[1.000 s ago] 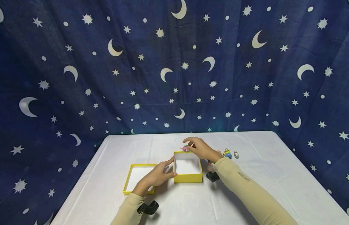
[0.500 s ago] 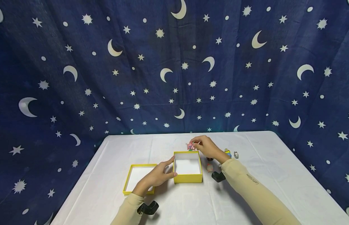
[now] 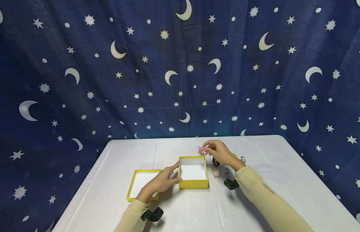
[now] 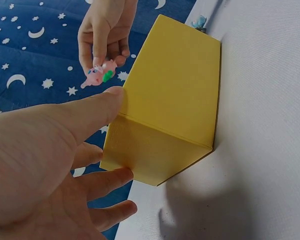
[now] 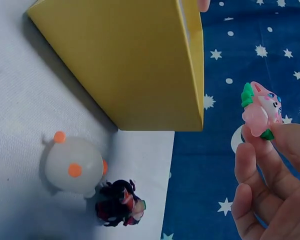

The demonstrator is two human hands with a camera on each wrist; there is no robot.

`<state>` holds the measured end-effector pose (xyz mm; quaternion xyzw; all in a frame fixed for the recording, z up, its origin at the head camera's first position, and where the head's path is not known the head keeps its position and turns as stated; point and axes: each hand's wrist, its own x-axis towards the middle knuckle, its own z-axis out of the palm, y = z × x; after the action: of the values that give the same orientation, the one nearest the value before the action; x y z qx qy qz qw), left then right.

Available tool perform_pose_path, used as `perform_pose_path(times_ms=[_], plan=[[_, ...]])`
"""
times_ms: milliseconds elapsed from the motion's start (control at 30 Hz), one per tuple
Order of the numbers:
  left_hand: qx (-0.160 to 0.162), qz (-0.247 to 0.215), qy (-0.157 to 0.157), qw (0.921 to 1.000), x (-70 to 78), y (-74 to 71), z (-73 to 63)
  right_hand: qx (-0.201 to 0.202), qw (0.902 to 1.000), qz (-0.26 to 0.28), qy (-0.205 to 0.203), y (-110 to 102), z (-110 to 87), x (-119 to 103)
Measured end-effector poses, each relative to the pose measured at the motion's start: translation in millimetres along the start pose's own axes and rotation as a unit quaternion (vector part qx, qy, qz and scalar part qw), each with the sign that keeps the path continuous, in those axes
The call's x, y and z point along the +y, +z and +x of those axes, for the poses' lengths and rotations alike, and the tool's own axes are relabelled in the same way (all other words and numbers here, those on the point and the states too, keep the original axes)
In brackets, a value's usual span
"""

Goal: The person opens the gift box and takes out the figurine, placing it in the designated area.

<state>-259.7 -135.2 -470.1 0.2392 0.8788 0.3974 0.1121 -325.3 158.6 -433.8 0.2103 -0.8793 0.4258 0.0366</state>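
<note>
My right hand (image 3: 221,153) pinches a small pink figurine (image 3: 202,150) with green bits between thumb and fingertips. It holds the pink figurine (image 5: 262,110) in the air, by the back right corner of an uncovered yellow box (image 3: 193,183). White shows on the box's inside, and nothing is seen lying in it. At the box's left side is my left hand (image 3: 163,180), fingers and thumb extended. In the left wrist view, the left thumb and fingertips touch the yellow box (image 4: 170,80) without wrapping round it.
Left of the box lies its yellow-rimmed lid (image 3: 134,183), partly behind my left hand. To the right stand a white-and-orange figurine (image 5: 75,165), a dark-haired figurine (image 5: 121,202) and small grey figurines (image 3: 243,159) (image 3: 227,172). A starry blue curtain (image 3: 180,71) hangs behind the table.
My right hand has moved right with the pink figurine, from above the box's back edge towards its right corner. The left hand has stayed at the box.
</note>
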Motion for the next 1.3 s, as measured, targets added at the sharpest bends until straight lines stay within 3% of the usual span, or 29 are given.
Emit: perform_pose_path(times_ms=[467, 667, 900, 1300], plan=[[0.0, 0.005, 0.0, 1.0, -0.5, -0.9, 0.4, 0.002, 0.9983, 0.051, 0.03, -20, -20.2, 12], [0.003, 0.006, 0.001, 1.0, -1.4, -0.8, 0.7, 0.011, 0.996, 0.086, 0.021, -27, -26.9, 19], [0.001, 0.004, 0.007, 1.0, -2.2, 0.3, 0.7, 0.043, 0.9981, 0.045, -0.002, -38, -40.1, 27], [0.005, 0.014, 0.009, 0.9998, -3.3, 0.5, 2.3, 0.065, 0.9967, 0.045, 0.017, -45, -56.4, 45]])
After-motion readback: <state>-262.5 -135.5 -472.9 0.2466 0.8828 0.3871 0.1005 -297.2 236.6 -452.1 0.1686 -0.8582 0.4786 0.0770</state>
